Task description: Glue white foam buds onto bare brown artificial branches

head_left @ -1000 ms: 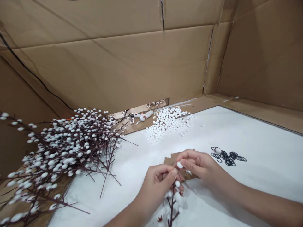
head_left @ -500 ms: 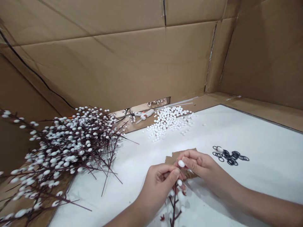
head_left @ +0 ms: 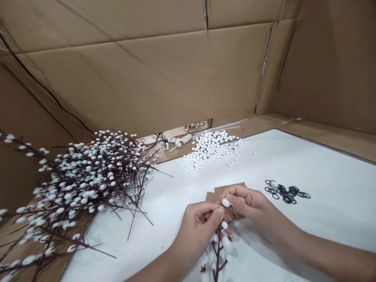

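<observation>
Near the front of the white board, my left hand [head_left: 201, 223] pinches the upper part of a dark brown artificial berry branch [head_left: 217, 254], which bears several white berries. Its lower end runs out of the picture. Close by, my right hand [head_left: 249, 203] has thumb and fingers closed on a white berry [head_left: 225, 202] at the branch's tip. The fingertips of both hands nearly meet there and hide the twig under the berry. A torn piece of brown cardboard [head_left: 216, 192] lies beneath the hands.
A big heap of berry branches [head_left: 96, 176] fills the left side. Loose white berries [head_left: 208, 150] are piled at the back, beside a white glue gun [head_left: 179, 141] and glue sticks [head_left: 227, 127]. Black rings [head_left: 286, 194] lie at right. Cardboard walls [head_left: 141, 78] enclose the board.
The hands, branch and berry hold almost the same pose. The whole view has shifted very slightly.
</observation>
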`<state>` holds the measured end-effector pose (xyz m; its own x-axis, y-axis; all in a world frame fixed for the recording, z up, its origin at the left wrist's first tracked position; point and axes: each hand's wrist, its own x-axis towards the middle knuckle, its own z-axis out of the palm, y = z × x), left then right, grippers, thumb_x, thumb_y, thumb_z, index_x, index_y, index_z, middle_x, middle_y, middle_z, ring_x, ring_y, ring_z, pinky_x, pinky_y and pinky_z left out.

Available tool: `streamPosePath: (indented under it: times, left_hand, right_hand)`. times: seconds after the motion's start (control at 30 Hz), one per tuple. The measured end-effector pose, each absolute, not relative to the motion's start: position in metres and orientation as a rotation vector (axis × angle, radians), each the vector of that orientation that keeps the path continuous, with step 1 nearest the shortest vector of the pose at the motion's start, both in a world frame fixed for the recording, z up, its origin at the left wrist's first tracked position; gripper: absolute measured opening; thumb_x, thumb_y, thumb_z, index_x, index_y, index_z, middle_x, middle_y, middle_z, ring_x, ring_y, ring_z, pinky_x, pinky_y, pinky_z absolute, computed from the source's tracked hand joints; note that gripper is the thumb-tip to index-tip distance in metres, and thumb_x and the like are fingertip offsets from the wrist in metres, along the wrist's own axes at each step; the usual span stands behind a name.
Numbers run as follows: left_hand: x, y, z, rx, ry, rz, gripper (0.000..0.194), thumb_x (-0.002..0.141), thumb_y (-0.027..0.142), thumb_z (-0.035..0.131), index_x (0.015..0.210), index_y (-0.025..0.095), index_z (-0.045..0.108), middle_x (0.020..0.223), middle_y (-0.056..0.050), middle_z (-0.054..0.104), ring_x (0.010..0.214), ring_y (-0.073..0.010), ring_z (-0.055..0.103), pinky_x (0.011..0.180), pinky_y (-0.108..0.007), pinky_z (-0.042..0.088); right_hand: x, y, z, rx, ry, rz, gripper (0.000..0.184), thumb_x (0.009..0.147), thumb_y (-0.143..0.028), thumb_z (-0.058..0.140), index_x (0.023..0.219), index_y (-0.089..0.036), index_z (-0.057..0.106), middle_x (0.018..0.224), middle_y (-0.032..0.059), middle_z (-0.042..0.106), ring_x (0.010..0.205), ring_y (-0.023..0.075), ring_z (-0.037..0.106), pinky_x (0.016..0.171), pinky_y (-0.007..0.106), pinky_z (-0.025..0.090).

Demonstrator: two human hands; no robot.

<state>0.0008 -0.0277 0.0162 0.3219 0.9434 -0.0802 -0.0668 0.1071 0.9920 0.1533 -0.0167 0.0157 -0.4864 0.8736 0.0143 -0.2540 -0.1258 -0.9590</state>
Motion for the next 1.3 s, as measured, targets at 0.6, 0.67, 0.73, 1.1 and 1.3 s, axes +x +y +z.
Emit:
streamPosePath:
  times: [0.6, 0.67, 0.73, 1.1, 1.3]
  left_hand:
    - [0.0, -0.03, 0.014, 1.234, 0.942, 0.926, 0.034, 0.072, 0.045, 0.061, 0.061, 0.013, 0.064, 0.05, -0.002, 0.058, 0.047, -0.0139, 0.057, 0.047, -0.022, 0.042]
    - [0.0, -0.029, 0.014, 1.243, 0.945, 0.928, 0.033, 0.072, 0.044, 0.06, 0.061, 0.013, 0.064, 0.049, -0.002, 0.059, 0.047, -0.0137, 0.057, 0.048, -0.022, 0.042]
    - [0.0, -0.028, 0.014, 1.247, 0.938, 0.94, 0.032, 0.073, 0.042, 0.061, 0.061, 0.012, 0.064, 0.049, -0.002, 0.06, 0.045, -0.0125, 0.055, 0.047, -0.022, 0.041]
    - [-0.003, -0.014, 0.023, 0.779, 0.912, 1.223, 0.021, 0.067, 0.034, 0.068, 0.063, 0.014, 0.062, 0.058, -0.002, 0.064, 0.04, -0.009, 0.053, 0.041, -0.019, 0.04]
    - [-0.01, -0.002, 0.038, 0.201, 1.025, 1.459, 0.014, 0.077, 0.02, 0.055, 0.064, 0.016, 0.056, 0.052, 0.0, 0.059, 0.039, -0.0082, 0.054, 0.038, -0.016, 0.044]
  right_hand:
    - [0.153, -0.02, 0.019, -0.834, -1.392, 1.613, 0.026, 0.083, -0.041, 0.052, 0.078, -0.016, 0.056, 0.06, -0.0023, 0.054, 0.051, 0.0106, 0.056, 0.052, 0.024, 0.042]
    - [0.152, -0.019, 0.017, -0.824, -1.393, 1.615, 0.025, 0.083, -0.041, 0.052, 0.079, -0.016, 0.055, 0.06, -0.0024, 0.054, 0.05, 0.0107, 0.057, 0.05, 0.024, 0.042]
    - [0.151, -0.018, 0.014, -0.776, -1.375, 1.64, 0.025, 0.083, -0.041, 0.052, 0.081, -0.016, 0.055, 0.06, -0.0021, 0.054, 0.049, 0.0119, 0.058, 0.05, 0.025, 0.043]
    - [0.161, -0.024, 0.016, -0.923, -1.252, 1.528, 0.066, 0.073, -0.054, 0.059, 0.126, -0.023, 0.034, 0.112, 0.0122, 0.057, 0.096, 0.019, 0.058, 0.09, 0.037, 0.039]
    - [0.121, -0.071, -0.055, -0.862, -1.026, 1.907, 0.095, 0.034, -0.053, 0.081, 0.118, -0.025, 0.045, 0.098, 0.0086, 0.064, 0.086, 0.0228, 0.062, 0.08, 0.033, 0.045]
